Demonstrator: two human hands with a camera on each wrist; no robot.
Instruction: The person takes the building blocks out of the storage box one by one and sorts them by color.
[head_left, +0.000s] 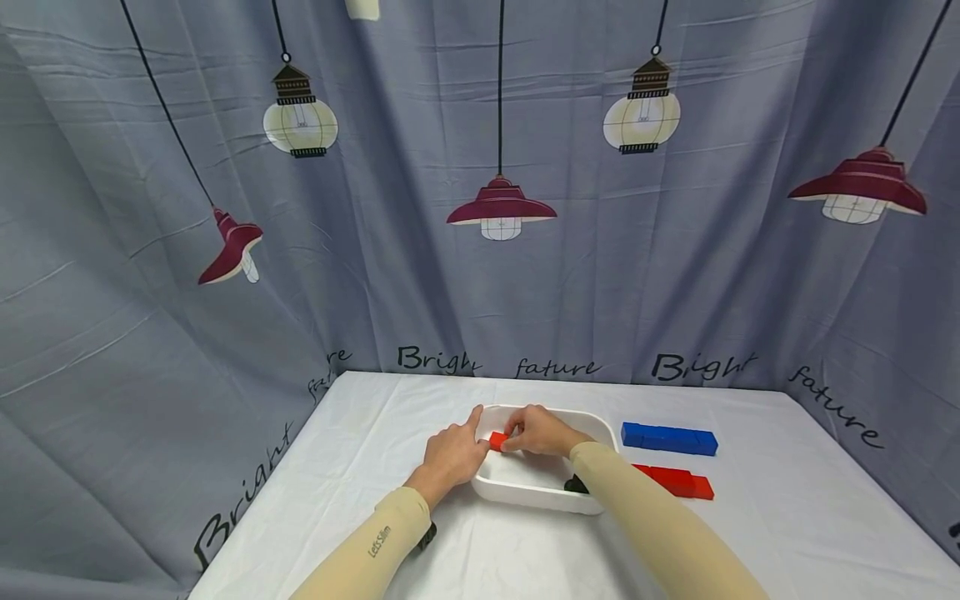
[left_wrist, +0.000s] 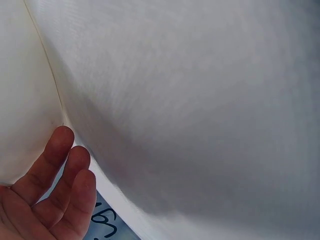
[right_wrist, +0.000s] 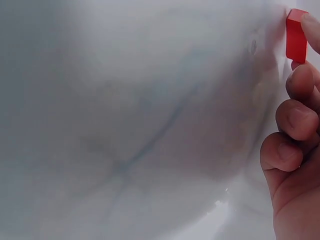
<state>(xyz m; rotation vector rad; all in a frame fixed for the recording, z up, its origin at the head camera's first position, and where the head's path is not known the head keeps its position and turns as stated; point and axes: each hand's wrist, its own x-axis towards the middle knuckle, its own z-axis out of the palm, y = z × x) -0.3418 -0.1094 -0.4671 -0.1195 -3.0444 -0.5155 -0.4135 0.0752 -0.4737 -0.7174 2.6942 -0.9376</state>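
Grey curtain cloth printed with hanging lamps and the words "Bright" and "future" is hung behind a table (head_left: 360, 533) covered in smooth white cloth. A white rectangular tub (head_left: 592, 421) with rounded corners and a glossy, hard-looking wall is set on it.

A small red block (head_left: 497, 441) is pinched by the right hand (head_left: 536, 431) between thumb and forefinger, inside the tub and close to its left wall; in the right wrist view the block (right_wrist: 296, 36) is seen just above the curled lower fingers (right_wrist: 295, 117), with the pale tub floor spread out to the left of them. The left hand (head_left: 450, 454) is rested against the outside of the tub's left wall, forefinger stretched along the rim and nothing gripped; in the left wrist view three relaxed fingers (left_wrist: 65, 180) are laid against the white wall.

The block is judged best lowered flat to the tub floor with the pinch kept light, since its faces look smooth and hard with crisp square edges and could slip or tip. The tub is likely to slide on the cloth, so the bracing touch of the left hand is worth keeping.

To the right of the right forearm, outside the tub, a long blue bar (head_left: 669, 438) and a long red bar (head_left: 675, 481) are laid, both matte and box-shaped. A small dark object (head_left: 574, 484) sits at the tub's near rim, mostly hidden by the sleeve; what it is cannot be told.
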